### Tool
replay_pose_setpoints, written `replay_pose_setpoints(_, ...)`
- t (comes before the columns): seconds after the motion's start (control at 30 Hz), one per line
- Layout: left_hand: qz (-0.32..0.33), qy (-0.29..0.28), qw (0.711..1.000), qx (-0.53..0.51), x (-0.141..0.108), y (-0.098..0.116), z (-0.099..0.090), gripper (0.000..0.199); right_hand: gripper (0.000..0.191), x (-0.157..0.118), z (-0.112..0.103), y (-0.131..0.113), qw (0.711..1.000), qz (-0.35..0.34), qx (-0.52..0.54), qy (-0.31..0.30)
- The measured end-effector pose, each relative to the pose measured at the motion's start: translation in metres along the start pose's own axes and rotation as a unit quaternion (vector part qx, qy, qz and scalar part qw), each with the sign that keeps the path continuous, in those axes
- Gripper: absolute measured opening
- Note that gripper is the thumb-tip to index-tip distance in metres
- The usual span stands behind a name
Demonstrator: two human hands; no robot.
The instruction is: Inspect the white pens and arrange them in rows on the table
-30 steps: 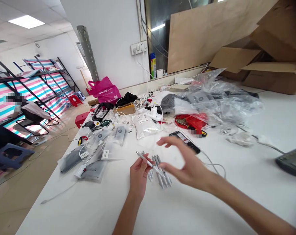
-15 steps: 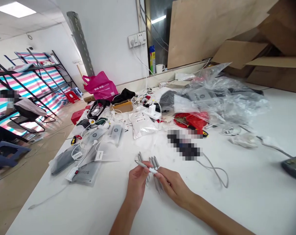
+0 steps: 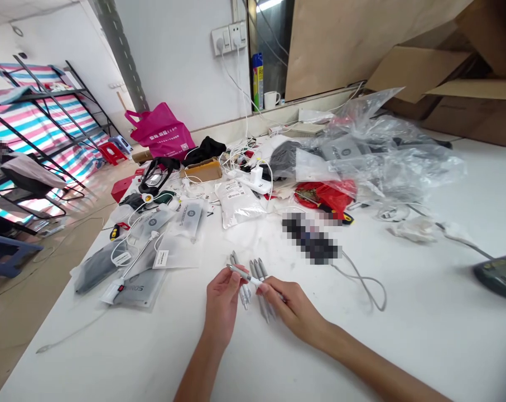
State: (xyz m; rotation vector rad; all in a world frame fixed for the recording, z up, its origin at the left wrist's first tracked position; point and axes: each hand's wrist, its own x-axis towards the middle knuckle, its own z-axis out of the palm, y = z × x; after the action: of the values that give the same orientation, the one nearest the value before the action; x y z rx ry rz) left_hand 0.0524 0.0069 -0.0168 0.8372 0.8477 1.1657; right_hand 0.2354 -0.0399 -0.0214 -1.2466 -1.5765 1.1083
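A grey-and-white pen (image 3: 243, 273) is held slantwise between my two hands, above the white table. My left hand (image 3: 222, 298) pinches its grey end between thumb and fingers. On the white part, my right hand (image 3: 297, 312) closes its thumb and fingertips; the far end partly shows beyond them. Under and beside the hands lie more pens of the same kind: a small group of pens (image 3: 246, 301) by my left fingers, and several grey pens (image 3: 256, 270) side by side near my right fingers, partly covered by that hand.
Translucent pouches (image 3: 141, 290) and cables lie left on the table (image 3: 253, 363). A white packet (image 3: 238, 205), red bag (image 3: 345, 195) and clear plastic wrap (image 3: 420, 170) are farther back. A grey cable (image 3: 361, 276) loops at right, near a dark device (image 3: 501, 276). A person sits far left.
The view has shifted, so the scene sits a little higher and further left. More of the pen's grey section shows between my hands. Both hands keep hold of it.
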Motion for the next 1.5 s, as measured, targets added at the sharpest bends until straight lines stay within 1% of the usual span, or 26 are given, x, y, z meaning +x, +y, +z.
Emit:
replay_pose_setpoints(0.07,-0.011,-0.012,1.000,-0.001,-0.0023,0.0025,0.0028,0.033,0.055,0.0017,-0.0009,0.0004,0.999,0.021,0.026,-0.005)
replay_pose_setpoints(0.13,-0.024,0.000,1.000,-0.009,-0.0044,0.0039,0.0047,0.044,0.054,0.0031,-0.0013,0.0004,0.999,0.019,0.034,-0.002)
replay_pose_setpoints(0.17,-0.027,0.011,1.000,-0.012,-0.0048,0.0040,0.0050,0.046,0.050,0.0035,-0.0012,0.0003,0.999,0.013,0.030,0.002)
replay_pose_setpoints(0.2,-0.024,0.022,0.999,-0.013,-0.0048,0.0037,0.0046,0.044,0.047,0.0036,-0.0011,0.0001,1.000,0.007,0.024,0.006)
replay_pose_setpoints(0.27,-0.012,0.040,0.999,-0.012,-0.0034,0.0022,0.0024,0.033,0.042,0.0032,-0.0006,0.0004,1.000,0.006,0.013,0.011)
replay_pose_setpoints(0.33,-0.007,0.050,0.999,-0.011,-0.0012,0.0009,-0.0004,0.029,0.042,0.0022,-0.0002,0.0016,1.000,0.013,0.011,0.012)
replay_pose_setpoints(0.4,-0.018,0.044,0.999,-0.021,0.0001,0.0015,-0.0021,0.031,0.050,0.0013,0.0002,0.0035,0.999,0.031,0.028,0.001)
replay_pose_setpoints(0.5,-0.031,0.035,0.998,-0.049,-0.0011,0.0063,-0.0004,0.043,0.061,0.0010,0.0004,0.0046,0.995,0.064,0.081,-0.016)
replay_pose_setpoints(0.57,-0.033,0.029,0.997,-0.068,-0.0030,0.0097,0.0025,0.049,0.056,0.0014,0.0002,0.0032,0.994,0.062,0.089,-0.003)
replay_pose_setpoints(0.6,-0.035,0.023,0.996,-0.074,-0.0037,0.0106,0.0038,0.050,0.051,0.0017,0.0000,0.0020,0.995,0.055,0.082,0.009)
replay_pose_setpoints(0.7,-0.030,0.019,0.997,-0.067,-0.0038,0.0091,0.0049,0.034,0.042,0.0022,-0.0009,-0.0011,0.998,0.028,0.045,0.034)
replay_pose_setpoints(0.77,-0.027,0.034,0.997,-0.059,-0.0024,0.0063,0.0037,0.029,0.044,0.0022,-0.0012,-0.0019,0.999,0.024,0.032,0.024)
replay_pose_setpoints(0.83,-0.030,0.033,0.997,-0.060,-0.0013,0.0047,0.0026,0.030,0.054,0.0023,-0.0010,-0.0019,0.998,0.041,0.043,-0.002)
replay_pose_setpoints(0.9,-0.034,0.010,0.997,-0.068,-0.0014,0.0052,0.0027,0.030,0.062,0.0022,-0.0004,-0.0022,0.996,0.060,0.068,-0.021)
replay_pose_setpoints(0.93,-0.033,-0.002,0.997,-0.070,-0.0019,0.0061,0.0031,0.028,0.059,0.0021,0.0000,-0.0025,0.994,0.064,0.079,-0.025)
replay_pose_setpoints(0.97,-0.031,-0.012,0.997,-0.069,-0.0025,0.0070,0.0035,0.027,0.053,0.0019,0.0003,-0.0029,0.994,0.061,0.085,-0.026)
replay_pose_setpoints(1.03,-0.025,-0.020,0.998,-0.059,-0.0038,0.0084,0.0042,0.024,0.041,0.0016,0.0004,-0.0035,0.996,0.042,0.075,-0.019)
replay_pose_setpoints(1.1,-0.021,-0.021,0.999,-0.044,-0.0046,0.0085,0.0042,0.024,0.038,0.0019,-0.0002,-0.0032,0.998,0.031,0.053,-0.002)
replay_pose_setpoints(1.17,-0.018,-0.021,0.999,-0.033,-0.0049,0.0075,0.0039,0.024,0.041,0.0029,-0.0014,-0.0018,0.999,0.031,0.035,0.011)
replay_pose_setpoints(1.27,-0.012,-0.026,0.999,-0.016,-0.0049,0.0059,0.0042,0.024,0.051,0.0048,-0.0024,0.0006,0.999,0.036,0.032,0.005)
replay_pose_setpoints(1.3,-0.013,-0.027,0.999,-0.014,-0.0049,0.0056,0.0044,0.024,0.052,0.0051,-0.0022,0.0011,0.999,0.036,0.032,0.006)
replay_pose_setpoints(1.43,-0.016,-0.031,0.999,-0.018,-0.0049,0.0052,0.0046,0.022,0.043,0.0043,-0.0007,0.0009,0.999,0.039,0.027,0.019)
replay_pose_setpoints(1.5,-0.014,-0.032,0.999,-0.010,-0.0046,0.0053,0.0044,0.022,0.046,0.0040,-0.0012,0.0002,0.999,0.033,0.026,0.014)
